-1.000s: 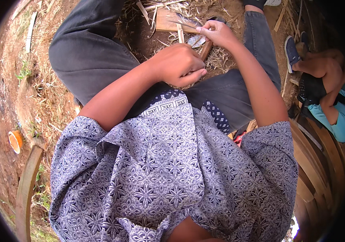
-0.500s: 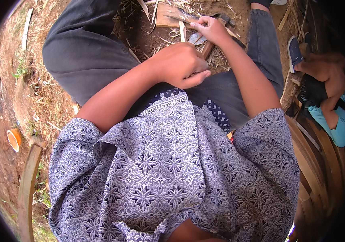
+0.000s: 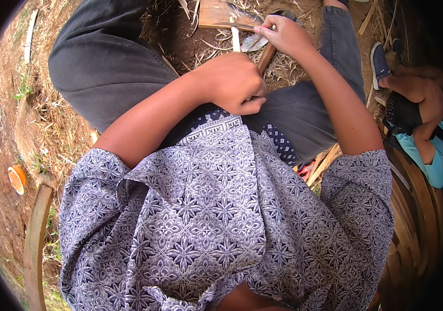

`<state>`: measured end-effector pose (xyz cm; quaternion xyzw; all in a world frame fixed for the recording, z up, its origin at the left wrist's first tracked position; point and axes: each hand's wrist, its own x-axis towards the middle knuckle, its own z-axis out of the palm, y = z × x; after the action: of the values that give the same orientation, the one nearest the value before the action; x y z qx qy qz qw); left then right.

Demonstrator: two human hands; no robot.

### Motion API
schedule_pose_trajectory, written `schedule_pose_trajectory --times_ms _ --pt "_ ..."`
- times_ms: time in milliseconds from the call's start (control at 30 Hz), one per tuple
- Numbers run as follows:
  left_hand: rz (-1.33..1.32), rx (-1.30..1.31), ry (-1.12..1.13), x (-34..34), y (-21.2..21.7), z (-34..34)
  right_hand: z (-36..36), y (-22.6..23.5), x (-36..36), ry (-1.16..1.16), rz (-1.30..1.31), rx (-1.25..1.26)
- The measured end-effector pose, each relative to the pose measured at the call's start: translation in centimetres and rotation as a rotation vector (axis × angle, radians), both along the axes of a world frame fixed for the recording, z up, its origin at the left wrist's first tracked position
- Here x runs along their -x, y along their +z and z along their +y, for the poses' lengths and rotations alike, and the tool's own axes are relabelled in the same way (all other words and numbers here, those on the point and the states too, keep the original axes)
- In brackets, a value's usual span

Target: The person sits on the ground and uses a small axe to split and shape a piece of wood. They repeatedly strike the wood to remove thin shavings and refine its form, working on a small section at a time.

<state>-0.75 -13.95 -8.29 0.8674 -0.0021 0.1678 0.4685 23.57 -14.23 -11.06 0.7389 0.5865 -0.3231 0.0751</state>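
Note:
My left hand (image 3: 234, 83) is closed around a pale thin strip of wood (image 3: 235, 39) that sticks up out of the fist, above my lap. My right hand (image 3: 283, 33) is closed on a knife, whose grey blade (image 3: 255, 42) lies against the strip and whose wooden handle (image 3: 266, 56) shows below the hand. Both hands work between my knees in dark trousers, over ground littered with pale shavings. A flat wooden block (image 3: 221, 14) lies on the dirt just beyond the hands.
Another person (image 3: 418, 103) in light blue sits at the right, a dark shoe (image 3: 379, 62) beside them. Curved wooden slats (image 3: 418, 207) stack at right, a bent wooden strip (image 3: 34, 243) at lower left, an orange cup (image 3: 16, 179) on the dirt.
My right hand with the knife has slid upward and a little right along the strip. My left hand has kept its grip.

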Motion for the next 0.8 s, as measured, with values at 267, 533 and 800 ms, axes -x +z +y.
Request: schedule_pose_trajectory --times_ms 267,533,800 --pt "0.0 0.023 0.018 -0.2 0.3 0.1 -0.1 -3.5 2.9 -0.155 -0.149 -0.105" --pt "-0.01 0.009 -0.014 -0.4 -0.3 -0.2 0.0 -3.1 -0.6 -0.147 0.13 -0.056" --pt "-0.024 0.025 0.001 -0.4 -0.3 -0.2 -1.0 -0.2 -0.3 -0.029 0.059 -0.046"
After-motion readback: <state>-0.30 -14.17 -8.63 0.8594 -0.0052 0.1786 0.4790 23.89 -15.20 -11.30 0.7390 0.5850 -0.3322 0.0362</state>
